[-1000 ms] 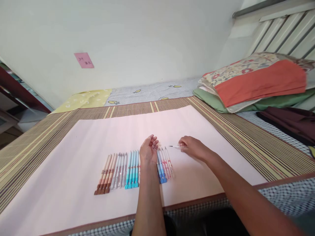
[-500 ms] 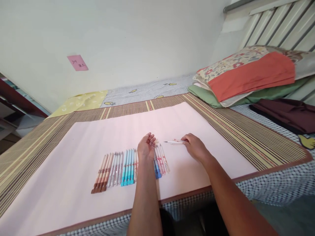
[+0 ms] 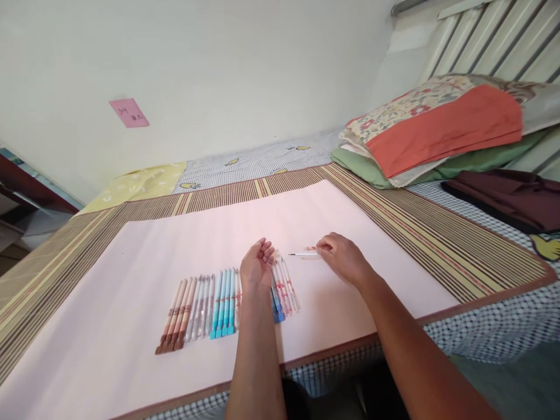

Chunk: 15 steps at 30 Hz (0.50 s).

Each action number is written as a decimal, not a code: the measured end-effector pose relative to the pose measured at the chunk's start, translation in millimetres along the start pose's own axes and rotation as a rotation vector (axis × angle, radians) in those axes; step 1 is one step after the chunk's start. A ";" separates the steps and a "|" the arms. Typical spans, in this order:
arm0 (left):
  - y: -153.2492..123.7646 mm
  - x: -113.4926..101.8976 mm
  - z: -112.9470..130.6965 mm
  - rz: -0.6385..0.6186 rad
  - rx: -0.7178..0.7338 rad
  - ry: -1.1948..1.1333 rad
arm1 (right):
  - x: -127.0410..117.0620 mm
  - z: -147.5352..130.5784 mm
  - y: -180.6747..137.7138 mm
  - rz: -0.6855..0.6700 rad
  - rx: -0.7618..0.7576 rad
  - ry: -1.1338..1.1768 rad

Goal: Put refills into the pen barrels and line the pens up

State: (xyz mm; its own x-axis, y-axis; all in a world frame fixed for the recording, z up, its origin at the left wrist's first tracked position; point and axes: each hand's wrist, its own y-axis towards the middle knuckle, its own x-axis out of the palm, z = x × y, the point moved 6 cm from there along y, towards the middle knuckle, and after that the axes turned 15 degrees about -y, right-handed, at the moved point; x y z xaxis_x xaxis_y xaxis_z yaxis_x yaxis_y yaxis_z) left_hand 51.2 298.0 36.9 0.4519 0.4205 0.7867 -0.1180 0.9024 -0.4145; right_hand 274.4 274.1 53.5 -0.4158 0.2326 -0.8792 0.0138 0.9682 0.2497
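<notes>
Pinched a slim white pen-like stick with a dark pointed tip [image 3: 303,254] in the right hand [image 3: 343,256], with a narrow grip of thumb against fingers, and pointed it left toward the left hand [image 3: 257,262]. Could not tell it as touching or clear of the large pale pink sheet [image 3: 109,326] beneath. Saw a small red-marked piece [image 3: 311,248] just beside the stick, too small to make out. Held the left hand palm-up with a loose grip, fingers half curled and apart.

Blocked the middle of a row of pens with the left hand and forearm. To the left of that forearm, saw peach-and-brown pens [image 3: 181,315], clear silvery pens [image 3: 202,306] and pale-blue pens with turquoise ends [image 3: 224,303], side by side on the sheet. To its right, saw partly hidden pens with deep-blue ends [image 3: 277,313], then clear pens with pink-and-red patterns [image 3: 286,289], near the stick.

Found a striped brown-and-yellow woven mat [image 3: 394,233] under the sheet. Well apart, at the far right, saw a floral pillow with a coral-red panel [image 3: 450,128] on folded green cloth [image 3: 363,169], and near these a folded maroon cloth [image 3: 511,201].
</notes>
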 end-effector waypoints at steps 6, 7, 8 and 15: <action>-2.4 0.5 -3.3 0.003 -0.008 0.009 | 12.9 -23.2 -5.1 -0.135 -0.089 -0.104; -2.3 0.3 -3.2 0.001 -0.005 0.005 | 13.9 -24.2 -5.1 -0.140 -0.087 -0.117; -2.2 0.0 -3.2 0.000 -0.004 0.002 | 14.9 -24.5 -5.1 -0.147 -0.086 -0.124; -2.8 1.9 -8.3 -0.010 -0.024 0.019 | 17.2 -18.3 -5.4 -0.165 -0.051 -0.098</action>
State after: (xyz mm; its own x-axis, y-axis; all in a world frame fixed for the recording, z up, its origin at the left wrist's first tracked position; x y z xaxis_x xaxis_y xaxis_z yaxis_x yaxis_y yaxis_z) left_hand 59.7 295.5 35.7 0.4697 0.4097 0.7820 -0.0924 0.9037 -0.4180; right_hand 250.5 271.3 44.5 -0.3180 0.0810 -0.9446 -0.0947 0.9887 0.1166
